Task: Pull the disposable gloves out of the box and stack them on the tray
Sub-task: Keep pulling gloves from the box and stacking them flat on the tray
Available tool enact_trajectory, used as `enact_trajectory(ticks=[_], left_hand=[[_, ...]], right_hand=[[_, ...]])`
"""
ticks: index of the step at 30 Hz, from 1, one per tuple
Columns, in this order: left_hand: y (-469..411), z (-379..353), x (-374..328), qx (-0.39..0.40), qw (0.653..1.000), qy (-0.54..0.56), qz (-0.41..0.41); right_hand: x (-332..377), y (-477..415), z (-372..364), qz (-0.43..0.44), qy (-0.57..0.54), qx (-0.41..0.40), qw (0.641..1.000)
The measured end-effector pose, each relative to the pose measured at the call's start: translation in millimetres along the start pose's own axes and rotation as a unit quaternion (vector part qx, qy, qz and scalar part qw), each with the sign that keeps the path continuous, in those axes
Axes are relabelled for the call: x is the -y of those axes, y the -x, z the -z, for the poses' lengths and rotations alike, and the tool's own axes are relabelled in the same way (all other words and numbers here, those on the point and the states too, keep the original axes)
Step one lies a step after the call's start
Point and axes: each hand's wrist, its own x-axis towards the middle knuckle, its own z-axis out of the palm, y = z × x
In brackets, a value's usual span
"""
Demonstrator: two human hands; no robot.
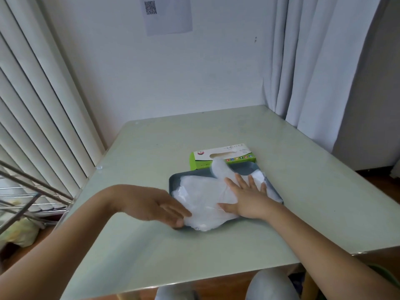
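Your left hand [155, 205] reaches in from 8 o'clock of the tray [174, 180]. It is released, fingers straight and together, with the tips touching the near-left edge of the stack of gloves [203, 198]. Your right hand [249, 199] comes in from 4 o'clock and lies flat on the stack, fingers spread, pressing down and gripping nothing. The translucent white gloves fill the dark blue-grey tray and spill over its rim at 6 o'clock. The tray sits on the pale green surface [303, 180]. At 12 o'clock, just behind the tray's far rim, lies the green and white box [236, 151]. A loose glove [218, 167] trails from its slot onto the stack. Beyond, a sheet with a QR code [168, 14] hangs on the wall.
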Motion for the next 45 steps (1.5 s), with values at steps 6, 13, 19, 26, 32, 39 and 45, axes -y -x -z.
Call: enact_trajectory(ticks=[6,13,19,26,32,39,45], left_hand=[[-28,9,-10,-0.3,0.948,0.097,-0.032],[-94,-17,-10,-0.285,0.959,-0.012,-0.006],[-105,-22,-1,-0.186,0.98,-0.069,-0.001],[-116,-27,8,-0.18,0.971,-0.16,0.01],[-115,-29,15,-0.2,0.962,-0.18,0.042],[-96,2,14,-0.322,0.943,-0.082,0.026],[-104,44,24,-0.379,0.924,0.03,0.03]], right_hand=[[3,0,2,-0.005,0.001,0.01,1.0],[11,-1,-1,-0.01,0.001,-0.007,1.0],[32,25,-3,0.053,-0.01,-0.05,0.997],[42,47,-16,0.06,0.032,-0.008,0.998],[30,67,-1,0.109,-0.06,0.007,0.992],[15,38,61,0.162,-0.195,-0.147,0.956],[-14,-61,84,0.116,-0.149,-0.189,0.964]])
